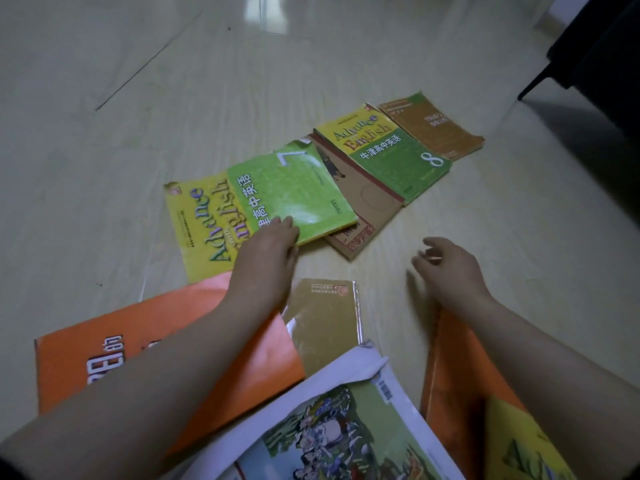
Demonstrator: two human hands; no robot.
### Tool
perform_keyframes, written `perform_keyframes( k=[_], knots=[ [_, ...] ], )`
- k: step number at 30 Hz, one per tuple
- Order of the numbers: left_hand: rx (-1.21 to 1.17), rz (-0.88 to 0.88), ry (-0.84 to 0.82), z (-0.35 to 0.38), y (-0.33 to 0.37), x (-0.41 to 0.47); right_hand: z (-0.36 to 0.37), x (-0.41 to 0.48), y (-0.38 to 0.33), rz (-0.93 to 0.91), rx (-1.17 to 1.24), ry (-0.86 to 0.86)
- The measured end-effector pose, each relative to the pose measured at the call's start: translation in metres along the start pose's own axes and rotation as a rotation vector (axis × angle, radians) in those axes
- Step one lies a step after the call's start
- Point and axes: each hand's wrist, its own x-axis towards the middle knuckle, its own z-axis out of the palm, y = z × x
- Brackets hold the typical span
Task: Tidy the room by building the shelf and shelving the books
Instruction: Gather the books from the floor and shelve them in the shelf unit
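The fingers (pixel 281 226) of your left hand (pixel 266 254) lie on the near edge of the green book (pixel 298 188) on the floor (pixel 104 168); whether the thumb hooks beneath it, I cannot tell. Your right hand (pixel 450 268) hovers nearby, loosely curled, holding nothing.

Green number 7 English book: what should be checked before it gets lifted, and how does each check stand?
1. Left hand touches the near edge of the green number 7 book: ok.
2. Thumb under that edge for a grip: cannot tell.
3. Right hand free: ok, holds nothing.
4. Nothing lying on its cover: ok; it overlaps the brown book.
5. Shelf in view: not ok, none visible.
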Motion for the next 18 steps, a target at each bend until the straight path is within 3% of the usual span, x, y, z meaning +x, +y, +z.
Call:
perform_keyframes(
  k=[11,14,18],
  knots=[
    [0.065,0.023,0.054,0.003,-0.002,-0.002,0.004,0.108,-0.029,-0.159,-0.095,0.037],
    [0.052,0.015,0.065,0.004,-0.001,-0.001,0.006,0.122,-0.022,-0.154,-0.251,-0.019],
    [0.056,0.001,0.045,0.002,-0.001,-0.001,0.005,0.123,-0.017,-0.142,-0.270,0.076]
  ],
)
